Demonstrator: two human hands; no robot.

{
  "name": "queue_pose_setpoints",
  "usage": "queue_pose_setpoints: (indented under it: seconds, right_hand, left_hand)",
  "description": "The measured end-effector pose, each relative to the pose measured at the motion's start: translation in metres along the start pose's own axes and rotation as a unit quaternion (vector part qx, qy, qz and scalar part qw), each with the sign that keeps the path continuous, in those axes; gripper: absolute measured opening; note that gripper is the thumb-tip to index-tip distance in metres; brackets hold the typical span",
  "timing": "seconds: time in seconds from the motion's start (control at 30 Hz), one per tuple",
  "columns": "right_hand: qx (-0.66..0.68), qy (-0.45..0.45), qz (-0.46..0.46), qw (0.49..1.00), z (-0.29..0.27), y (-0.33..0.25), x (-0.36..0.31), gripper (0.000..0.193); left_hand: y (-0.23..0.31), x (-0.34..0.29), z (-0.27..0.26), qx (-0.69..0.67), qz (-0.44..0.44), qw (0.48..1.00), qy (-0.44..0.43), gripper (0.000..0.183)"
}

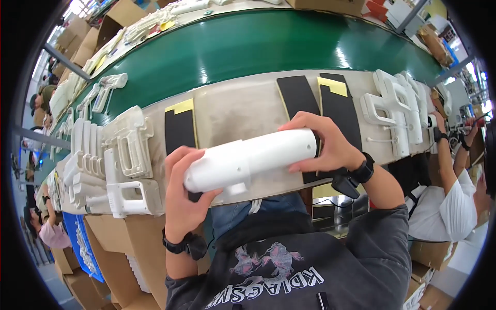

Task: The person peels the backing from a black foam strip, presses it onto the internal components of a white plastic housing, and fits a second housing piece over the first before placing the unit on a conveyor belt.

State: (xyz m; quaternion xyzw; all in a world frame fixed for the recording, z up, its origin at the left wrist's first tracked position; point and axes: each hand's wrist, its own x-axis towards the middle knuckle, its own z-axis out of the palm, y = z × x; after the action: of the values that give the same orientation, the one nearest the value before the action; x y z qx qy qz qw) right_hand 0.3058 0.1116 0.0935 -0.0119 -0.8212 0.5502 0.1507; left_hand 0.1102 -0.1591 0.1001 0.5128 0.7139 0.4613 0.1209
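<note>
A white plastic cylindrical housing point(258, 159) is held level above the near edge of the worktable. My left hand point(185, 186) grips its rounded left end, thumb below and fingers over the top. At the other end, my right hand point(326, 144) wraps round the rim, where a dark opening or cap shows. A short stub juts from the housing's underside, and small round holes dot its surface. Beneath and behind it lie black foam strips point(299, 98) with yellow edges. Both wrists carry black strapped devices.
White handle-shaped shells point(132, 199) are piled at the left, and more white housings point(398, 111) stand at the right. A green conveyor belt point(248, 46) runs along the far side. Cardboard boxes point(124, 248) and a blue bin point(82, 248) sit lower left. A co-worker point(444, 201) works close by at right.
</note>
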Motion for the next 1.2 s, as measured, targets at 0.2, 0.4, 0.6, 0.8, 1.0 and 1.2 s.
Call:
queue_pose_setpoints:
  seconds: [0.2, 0.4, 0.6, 0.8, 1.0, 1.2]
  right_hand:
    - [-0.005, 0.057, -0.051, 0.997, -0.013, -0.018, -0.027, 0.063]
    - [0.065, 0.362, 0.12, 0.922, -0.084, 0.001, -0.083, 0.052]
    - [0.137, 0.699, 0.107, 0.693, -0.215, 0.017, -0.152, 0.046]
    - [0.226, 0.685, 0.184, 0.668, -0.329, 0.056, -0.236, 0.048]
    - [0.215, 0.652, 0.341, 0.642, -0.371, 0.116, -0.292, 0.049]
    - [0.044, 0.604, 0.408, 0.684, -0.347, 0.146, -0.288, 0.052]
  left_hand:
    - [0.0, -0.006, 0.014, -0.13, 0.0, 0.991, 0.039, 0.087]
    - [-0.016, -0.015, 0.015, -0.18, -0.06, 0.98, 0.064, 0.052]
    - [-0.028, -0.027, 0.019, -0.216, -0.14, 0.964, 0.07, 0.024]
    - [-0.039, -0.031, 0.024, -0.244, -0.168, 0.953, 0.068, 0.02]
    - [-0.029, -0.023, 0.032, -0.264, -0.198, 0.944, 0.03, 0.017]
    - [-0.019, -0.024, 0.036, -0.246, -0.2, 0.949, -0.011, 0.018]
